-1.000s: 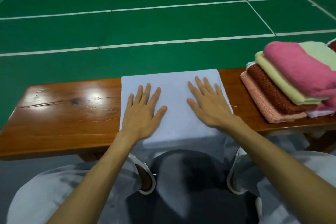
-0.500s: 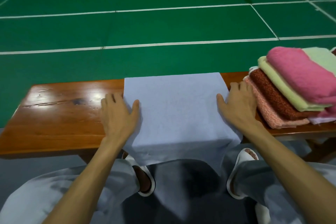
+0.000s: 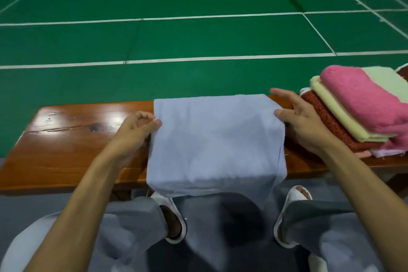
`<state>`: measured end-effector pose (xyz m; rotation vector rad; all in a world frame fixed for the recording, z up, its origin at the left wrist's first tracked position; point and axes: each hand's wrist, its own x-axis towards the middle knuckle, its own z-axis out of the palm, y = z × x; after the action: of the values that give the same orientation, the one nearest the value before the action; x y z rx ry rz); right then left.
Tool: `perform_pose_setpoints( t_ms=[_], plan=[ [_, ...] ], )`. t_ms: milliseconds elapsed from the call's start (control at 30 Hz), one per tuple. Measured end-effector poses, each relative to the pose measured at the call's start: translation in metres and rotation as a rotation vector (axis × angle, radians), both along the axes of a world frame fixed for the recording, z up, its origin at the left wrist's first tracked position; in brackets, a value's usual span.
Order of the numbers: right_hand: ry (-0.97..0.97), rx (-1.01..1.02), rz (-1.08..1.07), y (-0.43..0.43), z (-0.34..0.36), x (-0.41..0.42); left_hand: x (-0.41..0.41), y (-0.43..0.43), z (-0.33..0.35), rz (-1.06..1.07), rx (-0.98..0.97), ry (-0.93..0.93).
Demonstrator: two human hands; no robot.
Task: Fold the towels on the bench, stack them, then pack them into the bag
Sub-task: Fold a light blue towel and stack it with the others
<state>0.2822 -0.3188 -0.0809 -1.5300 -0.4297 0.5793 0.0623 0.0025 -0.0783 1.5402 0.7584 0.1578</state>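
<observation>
mid-fold at the bench (image 3: 66, 139), on a green court floor. gripping the pale blue towel (image 3: 216, 139) by both side edges: left hand (image 3: 134, 130) with thumb and fingertips pinched shut on the left edge, right hand (image 3: 302, 121) with thumb clamped on the right edge, forefinger sticking out free, remaining fingers hidden beneath the cloth. spread across the middle of the bench from far edge to near edge, with the lower part spilling over the near edge toward the knees. judging by the lie of the cloth, only the opening fold of this towel in hand, with no crease yet pressed flat. toward the right end of the bench, just beside the right hand, a pile of towels (image 3: 353, 112) in pink, pale green, rust and salmon, loosely layered and slanting; hard to tell whether folded for good or waiting a turn. no bag anywhere in view. by the look of things, early days: at best a rough pile made, one towel under way, neat stacking and all the packing yet to do.
</observation>
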Motion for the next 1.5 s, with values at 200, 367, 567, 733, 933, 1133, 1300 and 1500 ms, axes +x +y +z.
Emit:
perform_pose_setpoints(
  t_ms=[200,367,567,733,933,1133,1300,1500],
  plan=[
    [0.011,-0.039,0.049,-0.016,0.005,0.006,-0.01,0.008,0.003,-0.1,0.042,-0.079],
    [-0.28,-0.321,0.001,-0.025,0.009,0.005,-0.015,0.022,-0.006,-0.042,0.455,0.028],
    [-0.745,-0.593,0.044,-0.023,0.021,0.001,-0.014,0.011,0.005,0.032,0.776,0.04],
    [-0.877,-0.698,-0.002,-0.017,0.034,0.004,-0.017,0.011,0.02,0.04,0.801,0.005],
    [-0.519,-0.506,-0.232,0.005,0.056,0.01,-0.002,0.007,0.037,0.066,0.425,-0.09],
    [0.035,0.007,-0.256,0.054,0.073,0.044,0.046,0.03,0.049,0.144,0.146,-0.339],
    [-0.109,0.331,-0.287,0.077,0.111,0.068,0.074,0.052,0.087,0.205,0.162,-0.653],
    [-0.311,0.421,-0.292,0.053,0.131,0.051,0.045,0.041,0.105,0.193,0.255,-0.764]
  ],
)
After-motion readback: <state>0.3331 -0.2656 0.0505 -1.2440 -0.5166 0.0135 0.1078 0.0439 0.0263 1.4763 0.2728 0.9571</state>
